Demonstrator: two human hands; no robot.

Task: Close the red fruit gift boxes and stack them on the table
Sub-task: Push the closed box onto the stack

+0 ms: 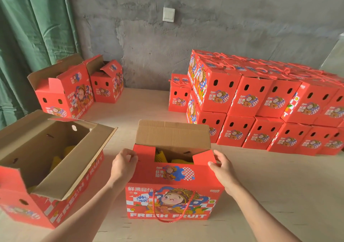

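Left hand point(124, 164) and right hand point(224, 169) pinch the front tabs point(144, 154) of an open red cardboard gift box point(173, 202). Closing is underway; the brown rear flap point(173, 135) should fold down next.

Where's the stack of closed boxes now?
In the head view, the stack of closed boxes sits at the far right of the table, by the wall, behind and right of the open box at front centre.
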